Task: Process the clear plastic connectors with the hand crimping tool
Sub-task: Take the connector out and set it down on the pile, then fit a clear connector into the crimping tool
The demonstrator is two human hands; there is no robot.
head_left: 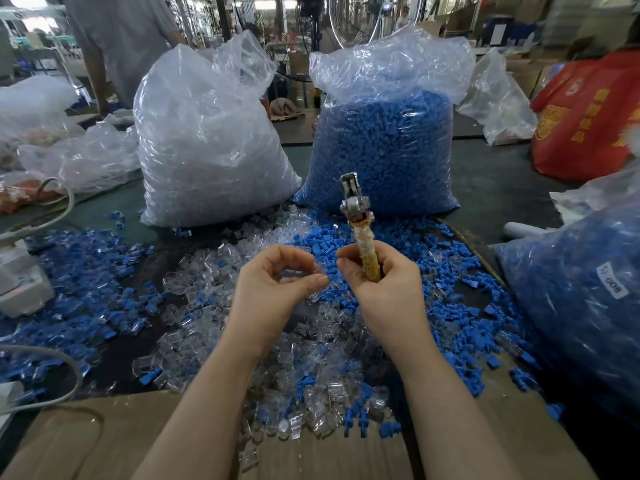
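Both hands are up over the pile, and I'm looking straight down at them. The right hand (pixel 377 275) is wrapped tight around the handles of the hand crimping tool (pixel 358 223), holding it upright so its metal head points away from me, up toward the bags. The handles look bound in yellowish tape where the fingers curl round them.

The left hand (pixel 273 282) sits just beside it, thumb and fingers curled in toward each other. There seems to be a small clear piece (pixel 317 270) pinched at the fingertips, close to the right thumb, but it's blurred and see-through, so I can't say for certain.

Below and around the hands, the clear plastic connectors (pixel 311 372) lie in a loose heap on the dark table (pixel 114 365), mixed with small blue plastic parts (pixel 450 282) that spread out to both sides. A sheet of cardboard (pixel 86 441) covers the near edge, with some connectors spilled onto it.

Behind the heap stand two big plastic bags side by side: the one on the left (pixel 207 140) full of clear parts, the one on the right (pixel 384 147) full of blue ones. Another bag of blue parts (pixel 581 299) leans in at the right edge. On the far left, a pale cable (pixel 62 375) loops across the table.
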